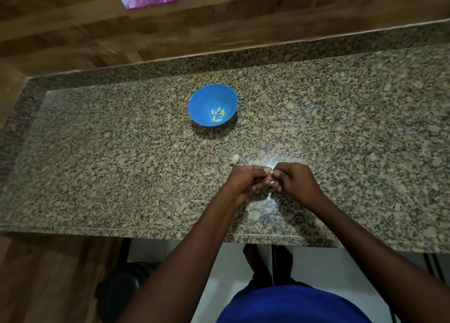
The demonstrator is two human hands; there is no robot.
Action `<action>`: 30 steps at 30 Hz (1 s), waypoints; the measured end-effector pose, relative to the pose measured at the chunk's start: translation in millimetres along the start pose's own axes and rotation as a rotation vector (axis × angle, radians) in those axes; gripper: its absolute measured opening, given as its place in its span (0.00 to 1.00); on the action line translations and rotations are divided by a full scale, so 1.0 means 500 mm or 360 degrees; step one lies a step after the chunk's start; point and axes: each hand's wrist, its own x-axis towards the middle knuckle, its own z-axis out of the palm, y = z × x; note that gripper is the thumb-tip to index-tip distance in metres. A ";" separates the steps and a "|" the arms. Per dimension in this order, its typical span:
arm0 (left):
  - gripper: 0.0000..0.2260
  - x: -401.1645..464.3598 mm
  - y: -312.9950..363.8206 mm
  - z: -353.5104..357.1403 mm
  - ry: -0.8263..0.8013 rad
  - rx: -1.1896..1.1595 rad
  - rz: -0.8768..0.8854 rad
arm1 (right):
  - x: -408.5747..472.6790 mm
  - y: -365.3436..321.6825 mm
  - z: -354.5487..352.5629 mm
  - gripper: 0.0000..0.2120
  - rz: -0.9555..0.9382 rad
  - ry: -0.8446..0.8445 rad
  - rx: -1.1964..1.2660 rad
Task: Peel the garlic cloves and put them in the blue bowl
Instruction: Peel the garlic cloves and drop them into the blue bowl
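A blue bowl (212, 104) stands on the granite counter (121, 164), with several pale peeled garlic cloves (217, 115) lying in its bottom. Nearer to me, a whitish piece of garlic (235, 158) lies on the counter just beyond my hands. My left hand (246, 181) and my right hand (295, 180) meet above the counter's near part, fingers curled. Both pinch a small garlic clove (269, 172) between their fingertips; most of it is hidden by the fingers.
The counter has a raised granite strip along its back (219, 62) and left side, with wood panelling (121, 30) behind. The front edge (170, 232) runs just below my forearms. A dark round object (121, 291) sits on the floor at lower left.
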 end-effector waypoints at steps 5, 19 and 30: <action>0.02 -0.009 -0.013 0.004 0.0050 0.0283 0.0312 | -0.004 -0.003 -0.011 0.08 0.0287 0.0021 0.0298; 0.03 -0.012 -0.019 0.013 0.0079 0.0306 0.0461 | -0.014 -0.019 -0.032 0.08 0.0824 -0.0166 0.1191; 0.04 -0.008 -0.023 0.027 0.0141 0.0289 0.0377 | -0.015 -0.019 -0.025 0.09 0.0516 0.0137 0.0239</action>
